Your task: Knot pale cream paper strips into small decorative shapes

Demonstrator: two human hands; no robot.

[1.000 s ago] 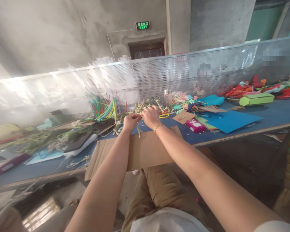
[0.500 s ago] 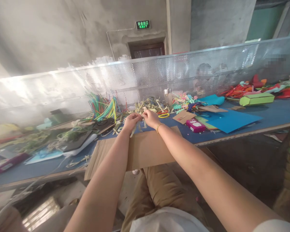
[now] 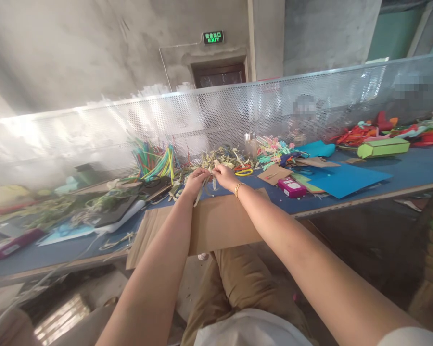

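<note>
In the head view, the only one given, with the meeting point of the hands taken as the centre of the dial, a few pale strips [image 3: 197,198] are held between the left hand [image 3: 197,180] and the right hand [image 3: 224,176]. On each hand the thumb and forefinger are closed to a pinch, with next to no gap left; whether one strip or several are gripped cannot be told at this size. Loose ends are seen hanging toward six o'clock, above the far part of a cardboard sheet [image 3: 227,221], which is laid over the near edge of the blue table [image 3: 279,205]. At about one o'clock, just beyond, a heap of dry strips [image 3: 225,155] is piled; a clear bottle [image 3: 251,146] is stood at two, a yellow loop [image 3: 244,172] lies at three, and coloured sticks [image 3: 153,162] are bunched near ten. By their look, the strips should be found very light, limp and papery, hardly slippery, but apt to be split or torn if pulled hard. They are best taken flat between thumb and forefinger, close to the join, with the tails left free.
</note>
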